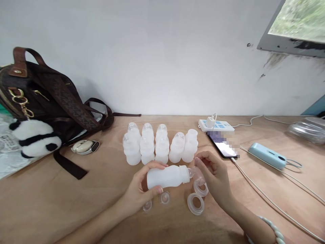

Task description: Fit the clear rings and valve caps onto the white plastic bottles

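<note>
My left hand is wrapped around a white baby bottle, which lies tilted on its side with its mouth to the right. A clear teat sits at that mouth. My right hand pinches at the teat's tip, partly hiding it and the see-through plastic around it. Below my right fingers lie two clear collar rings, one ring nearer me and another ring just behind it. Under the bottle, a clear teat and a second clear teat rest on the table.
Behind my hands stand several white bottles with clear domed tops, and one uncovered bottle. To the right are a phone, power strip, blue power bank and cables. A backpack, panda plush and watch lie left.
</note>
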A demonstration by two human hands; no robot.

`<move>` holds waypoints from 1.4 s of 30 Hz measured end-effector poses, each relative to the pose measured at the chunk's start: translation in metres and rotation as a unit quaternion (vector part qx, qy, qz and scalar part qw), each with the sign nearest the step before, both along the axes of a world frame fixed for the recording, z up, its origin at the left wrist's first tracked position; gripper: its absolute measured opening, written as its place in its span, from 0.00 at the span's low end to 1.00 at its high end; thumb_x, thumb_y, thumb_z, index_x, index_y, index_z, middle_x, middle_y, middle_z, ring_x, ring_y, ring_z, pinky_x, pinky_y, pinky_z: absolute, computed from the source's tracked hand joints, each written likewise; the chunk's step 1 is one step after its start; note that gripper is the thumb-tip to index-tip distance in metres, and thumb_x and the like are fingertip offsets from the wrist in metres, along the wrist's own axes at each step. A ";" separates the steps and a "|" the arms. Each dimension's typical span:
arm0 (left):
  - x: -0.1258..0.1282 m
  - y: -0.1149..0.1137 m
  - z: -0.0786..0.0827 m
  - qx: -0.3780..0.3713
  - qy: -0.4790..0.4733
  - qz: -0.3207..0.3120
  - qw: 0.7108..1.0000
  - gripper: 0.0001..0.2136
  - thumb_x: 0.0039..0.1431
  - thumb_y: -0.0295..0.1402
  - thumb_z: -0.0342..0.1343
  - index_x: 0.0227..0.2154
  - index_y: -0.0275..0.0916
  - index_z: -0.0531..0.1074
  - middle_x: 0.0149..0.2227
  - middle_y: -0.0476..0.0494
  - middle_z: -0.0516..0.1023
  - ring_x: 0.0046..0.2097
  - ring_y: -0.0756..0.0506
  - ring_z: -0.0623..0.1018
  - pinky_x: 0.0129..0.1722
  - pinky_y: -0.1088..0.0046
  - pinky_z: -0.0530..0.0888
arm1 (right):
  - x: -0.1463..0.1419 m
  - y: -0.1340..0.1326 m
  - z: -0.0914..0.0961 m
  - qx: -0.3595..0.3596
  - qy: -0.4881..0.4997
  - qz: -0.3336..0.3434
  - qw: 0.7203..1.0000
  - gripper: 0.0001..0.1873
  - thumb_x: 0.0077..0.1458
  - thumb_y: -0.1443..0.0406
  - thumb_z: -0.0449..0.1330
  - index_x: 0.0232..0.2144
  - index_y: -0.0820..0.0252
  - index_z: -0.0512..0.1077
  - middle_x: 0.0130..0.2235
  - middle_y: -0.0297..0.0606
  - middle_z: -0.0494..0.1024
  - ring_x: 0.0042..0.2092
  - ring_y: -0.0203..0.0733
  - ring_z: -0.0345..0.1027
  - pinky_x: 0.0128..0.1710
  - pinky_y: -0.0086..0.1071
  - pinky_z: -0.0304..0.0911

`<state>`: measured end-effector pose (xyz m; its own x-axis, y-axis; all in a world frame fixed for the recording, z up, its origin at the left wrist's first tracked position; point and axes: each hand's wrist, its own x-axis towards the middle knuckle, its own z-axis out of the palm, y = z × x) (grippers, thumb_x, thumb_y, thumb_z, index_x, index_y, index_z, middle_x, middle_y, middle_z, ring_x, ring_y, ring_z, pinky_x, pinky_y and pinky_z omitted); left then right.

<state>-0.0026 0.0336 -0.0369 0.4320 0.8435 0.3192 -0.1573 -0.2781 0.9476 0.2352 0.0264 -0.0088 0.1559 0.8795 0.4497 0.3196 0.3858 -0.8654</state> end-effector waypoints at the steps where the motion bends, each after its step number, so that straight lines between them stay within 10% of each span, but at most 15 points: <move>1: 0.001 -0.001 0.000 0.019 0.004 -0.001 1.000 0.16 0.59 0.44 0.66 0.48 0.47 0.74 0.51 0.43 0.75 0.50 0.41 0.76 0.46 0.68 0.74 | -0.002 -0.001 0.000 -0.005 0.003 0.003 1.000 0.11 0.62 0.59 0.60 0.29 0.56 0.71 0.27 0.33 0.74 0.29 0.38 0.66 0.28 0.31 0.61; 12: 0.001 -0.012 0.002 0.174 0.117 -0.003 0.978 0.19 0.61 0.31 0.65 0.51 0.51 0.68 0.53 0.43 0.69 0.52 0.41 0.74 0.48 0.68 0.72 | -0.012 -0.011 -0.007 -0.035 0.010 0.089 0.995 0.13 0.65 0.57 0.57 0.30 0.56 0.69 0.28 0.33 0.71 0.30 0.38 0.67 0.30 0.32 0.63; 19: -0.002 -0.013 0.003 0.210 0.161 0.004 0.964 0.20 0.61 0.25 0.62 0.52 0.50 0.65 0.52 0.44 0.68 0.53 0.42 0.73 0.51 0.68 0.72 | -0.005 -0.011 0.001 -0.068 -0.092 0.215 0.970 0.19 0.50 0.59 0.71 0.43 0.55 0.74 0.42 0.40 0.82 0.44 0.48 0.78 0.43 0.39 0.72; 28: -0.004 -0.013 0.001 0.232 0.170 0.008 0.958 0.19 0.62 0.27 0.62 0.52 0.50 0.65 0.52 0.43 0.68 0.53 0.41 0.73 0.48 0.67 0.74 | -0.009 -0.016 -0.005 -0.039 -0.086 0.194 0.976 0.04 0.57 0.67 0.57 0.37 0.56 0.69 0.33 0.35 0.75 0.34 0.40 0.71 0.33 0.32 0.68; 42: -0.005 -0.013 -0.001 0.276 0.171 -0.007 0.946 0.17 0.65 0.29 0.60 0.53 0.50 0.63 0.52 0.42 0.67 0.52 0.43 0.72 0.48 0.71 0.75 | -0.013 -0.020 -0.011 -0.050 -0.024 0.209 0.976 0.07 0.58 0.64 0.57 0.32 0.54 0.59 0.34 0.35 0.68 0.34 0.40 0.64 0.32 0.32 0.61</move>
